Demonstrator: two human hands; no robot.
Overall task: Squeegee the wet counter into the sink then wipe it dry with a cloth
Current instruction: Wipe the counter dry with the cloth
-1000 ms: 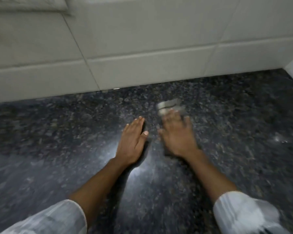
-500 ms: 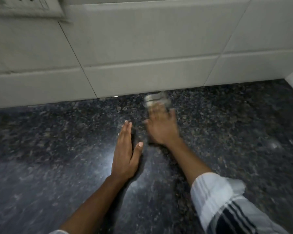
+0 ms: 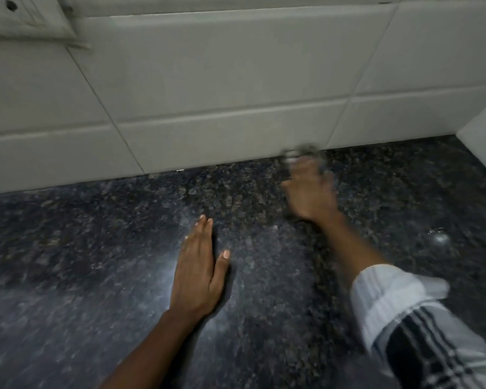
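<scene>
Cloth (image 3: 300,153) (blurred) under right hand (image 3: 310,192), counter (image 3: 96,248).

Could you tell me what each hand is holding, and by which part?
The right hand presses a blurred grey cloth; the grip point cannot be told. The left hand holds nothing.

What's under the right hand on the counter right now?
A blurred grey object sticks out past the fingers of the right hand, against the wall tiles. Cloth or squeegee is unclear. The hand covers the rest of it and the counter beneath.
</scene>
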